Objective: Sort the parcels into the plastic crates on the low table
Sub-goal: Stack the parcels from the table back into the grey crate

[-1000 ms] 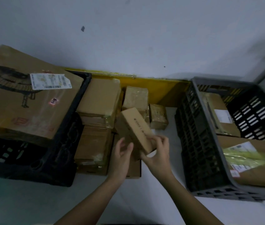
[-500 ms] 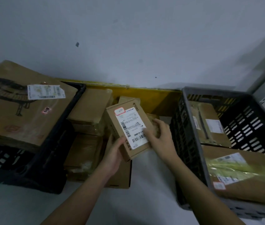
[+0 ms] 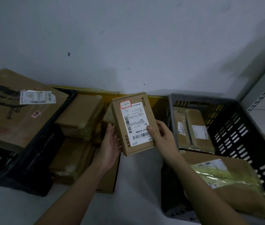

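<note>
Crates: two. Black crate (image 3: 36, 153) at left, dark slotted crate (image 3: 235, 127) at right.

Parcels in right crate: three in view, two upright boxes (image 3: 196, 127) at the back and one bagged parcel (image 3: 226, 176) in front.

Parcels on left crate: one large flat carton (image 3: 14, 114).

Loose parcels between the crates: at least four brown boxes (image 3: 79, 114), stacked; exact count unclear.

Parcels in hand: one labelled box (image 3: 133, 124).

Hands: two, left hand (image 3: 112, 143) and right hand (image 3: 162, 135).

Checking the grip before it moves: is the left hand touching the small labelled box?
Touching. The head view shows the left hand cupping the small labelled box along its left edge, with no gap between palm and cardboard.
</note>
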`<act>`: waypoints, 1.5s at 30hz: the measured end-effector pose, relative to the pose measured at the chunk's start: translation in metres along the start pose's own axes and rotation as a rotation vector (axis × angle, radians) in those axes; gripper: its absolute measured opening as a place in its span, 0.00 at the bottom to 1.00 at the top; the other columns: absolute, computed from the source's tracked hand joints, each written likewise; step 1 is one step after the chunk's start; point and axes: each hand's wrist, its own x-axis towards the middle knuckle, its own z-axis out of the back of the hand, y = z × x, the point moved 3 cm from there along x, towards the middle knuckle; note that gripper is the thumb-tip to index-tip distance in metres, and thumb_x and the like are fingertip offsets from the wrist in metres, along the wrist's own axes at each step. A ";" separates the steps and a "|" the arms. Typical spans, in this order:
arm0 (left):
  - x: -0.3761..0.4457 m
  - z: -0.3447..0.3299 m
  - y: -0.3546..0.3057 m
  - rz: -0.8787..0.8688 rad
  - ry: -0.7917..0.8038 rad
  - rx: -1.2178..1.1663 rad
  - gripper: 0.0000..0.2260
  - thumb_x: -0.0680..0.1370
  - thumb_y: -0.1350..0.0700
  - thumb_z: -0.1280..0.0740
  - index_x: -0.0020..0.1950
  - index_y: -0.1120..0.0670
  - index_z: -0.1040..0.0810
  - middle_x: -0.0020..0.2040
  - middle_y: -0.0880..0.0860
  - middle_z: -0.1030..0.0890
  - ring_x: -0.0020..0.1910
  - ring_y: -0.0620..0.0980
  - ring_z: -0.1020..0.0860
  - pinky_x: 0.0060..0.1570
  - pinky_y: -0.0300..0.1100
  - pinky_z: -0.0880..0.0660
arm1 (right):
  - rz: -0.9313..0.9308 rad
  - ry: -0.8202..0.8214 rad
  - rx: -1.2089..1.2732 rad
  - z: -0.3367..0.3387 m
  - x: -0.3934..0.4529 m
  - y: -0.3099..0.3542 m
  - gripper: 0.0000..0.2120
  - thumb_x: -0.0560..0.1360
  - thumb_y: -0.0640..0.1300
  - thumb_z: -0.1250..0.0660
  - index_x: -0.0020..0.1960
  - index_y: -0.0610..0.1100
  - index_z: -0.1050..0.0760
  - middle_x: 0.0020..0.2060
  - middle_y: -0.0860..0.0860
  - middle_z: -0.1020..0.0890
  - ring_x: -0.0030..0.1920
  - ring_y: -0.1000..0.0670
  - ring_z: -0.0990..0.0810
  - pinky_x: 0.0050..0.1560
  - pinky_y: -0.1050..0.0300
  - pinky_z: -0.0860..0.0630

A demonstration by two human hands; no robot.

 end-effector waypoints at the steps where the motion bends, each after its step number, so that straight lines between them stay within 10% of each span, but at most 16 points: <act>1: 0.001 -0.005 0.001 0.000 -0.008 0.012 0.28 0.78 0.35 0.50 0.74 0.46 0.32 0.65 0.52 0.20 0.64 0.53 0.22 0.64 0.57 0.27 | 0.005 -0.009 -0.006 0.005 0.000 0.000 0.19 0.78 0.52 0.32 0.68 0.52 0.28 0.55 0.53 0.17 0.53 0.54 0.16 0.52 0.54 0.17; 9: 0.019 -0.058 0.024 0.117 -0.115 0.259 0.14 0.84 0.41 0.47 0.63 0.42 0.26 0.59 0.49 0.19 0.57 0.49 0.19 0.57 0.50 0.23 | -0.029 -0.240 0.065 0.072 0.011 0.006 0.08 0.80 0.57 0.35 0.56 0.57 0.27 0.53 0.50 0.16 0.52 0.52 0.15 0.53 0.50 0.18; 12: 0.032 -0.093 0.032 0.105 -0.108 0.390 0.17 0.84 0.46 0.43 0.72 0.46 0.30 0.64 0.52 0.21 0.59 0.49 0.21 0.50 0.44 0.25 | -0.044 -0.335 0.043 0.114 0.016 0.008 0.13 0.77 0.62 0.35 0.56 0.56 0.27 0.53 0.50 0.16 0.52 0.49 0.15 0.54 0.43 0.18; 16: 0.044 -0.149 0.036 0.053 -0.014 0.611 0.27 0.82 0.48 0.38 0.79 0.46 0.42 0.76 0.50 0.34 0.73 0.52 0.34 0.71 0.49 0.37 | -0.135 -0.434 -0.008 0.176 0.016 -0.002 0.20 0.80 0.58 0.36 0.66 0.47 0.31 0.54 0.49 0.19 0.51 0.50 0.17 0.46 0.53 0.18; 20: 0.053 -0.201 0.046 -0.008 0.030 0.805 0.36 0.80 0.47 0.34 0.81 0.44 0.55 0.81 0.52 0.47 0.77 0.55 0.40 0.68 0.47 0.35 | -0.248 -0.548 -0.061 0.232 0.014 -0.016 0.17 0.81 0.56 0.38 0.62 0.46 0.33 0.56 0.47 0.22 0.51 0.48 0.20 0.53 0.45 0.20; 26: 0.059 -0.214 0.066 -0.070 -0.086 1.420 0.39 0.79 0.58 0.34 0.81 0.47 0.58 0.79 0.59 0.48 0.64 0.61 0.25 0.52 0.48 0.26 | -0.117 -0.771 -0.714 0.302 0.006 -0.021 0.23 0.81 0.59 0.42 0.66 0.44 0.36 0.60 0.38 0.26 0.57 0.34 0.24 0.54 0.36 0.23; 32: 0.062 -0.212 0.066 -0.093 -0.088 1.413 0.36 0.79 0.59 0.34 0.80 0.46 0.52 0.75 0.58 0.43 0.59 0.61 0.23 0.52 0.51 0.25 | -0.281 -0.610 -1.073 0.291 0.025 -0.035 0.22 0.83 0.56 0.46 0.69 0.42 0.39 0.66 0.35 0.30 0.64 0.32 0.29 0.55 0.38 0.27; 45: 0.070 -0.206 0.074 -0.122 -0.120 1.403 0.33 0.78 0.59 0.34 0.78 0.44 0.47 0.74 0.55 0.42 0.56 0.57 0.23 0.44 0.44 0.30 | -0.698 -0.360 -0.660 0.317 0.061 -0.122 0.25 0.83 0.43 0.41 0.77 0.37 0.44 0.66 0.36 0.26 0.65 0.35 0.26 0.60 0.45 0.26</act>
